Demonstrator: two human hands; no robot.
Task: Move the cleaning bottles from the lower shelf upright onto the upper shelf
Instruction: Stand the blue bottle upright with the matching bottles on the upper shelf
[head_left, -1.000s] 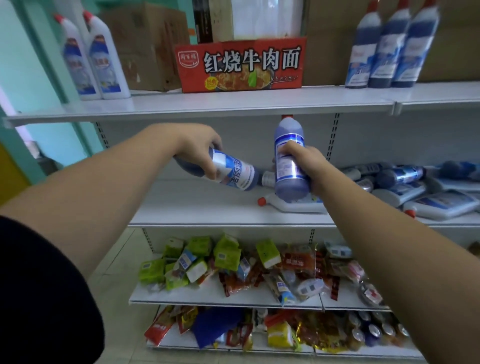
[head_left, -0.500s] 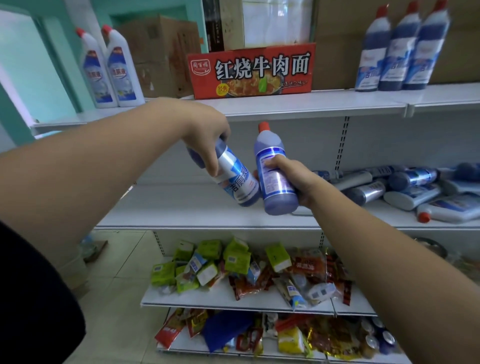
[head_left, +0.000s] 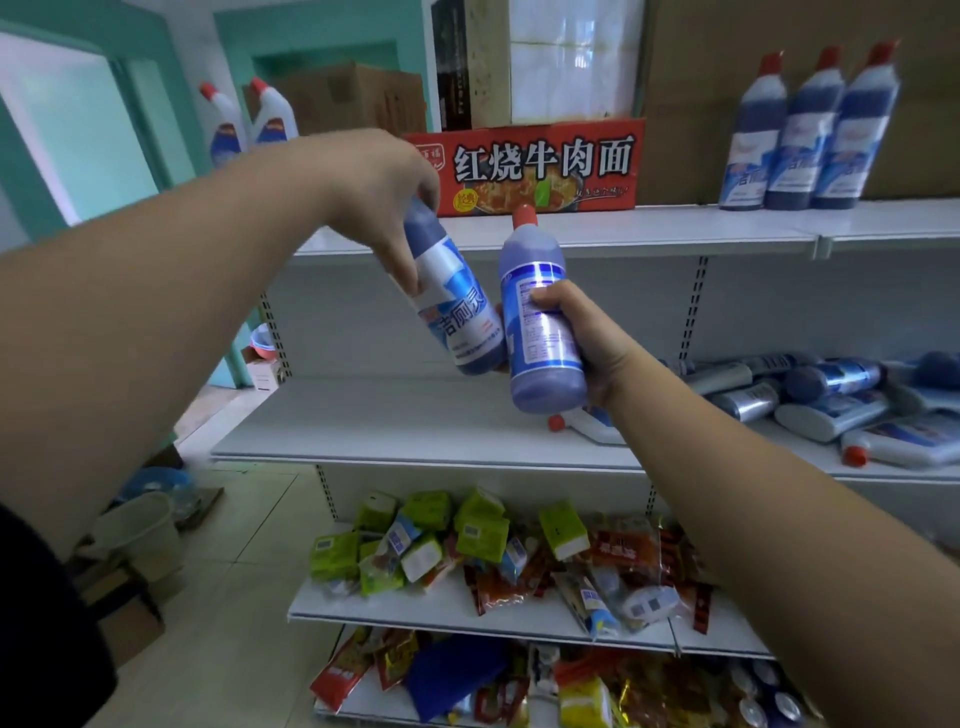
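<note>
Two blue bottles (head_left: 457, 306) (head_left: 543, 332) higher than before, nearer the upper shelf (head_left: 675, 223).

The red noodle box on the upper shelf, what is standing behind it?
Behind the red noodle box rises a taller carton, dark on its left side, pale and shiny in front. The box covers its base, so its footing cannot be seen.

My left hand (head_left: 379, 192) grips one blue bottle (head_left: 457, 306) by its top, base tilted down to the right. My right hand (head_left: 587, 338) holds a second bottle (head_left: 543, 332) just beside it, nearly upright, red cap level with the upper shelf (head_left: 675, 228) front edge, above the lower shelf (head_left: 415, 421).
</note>
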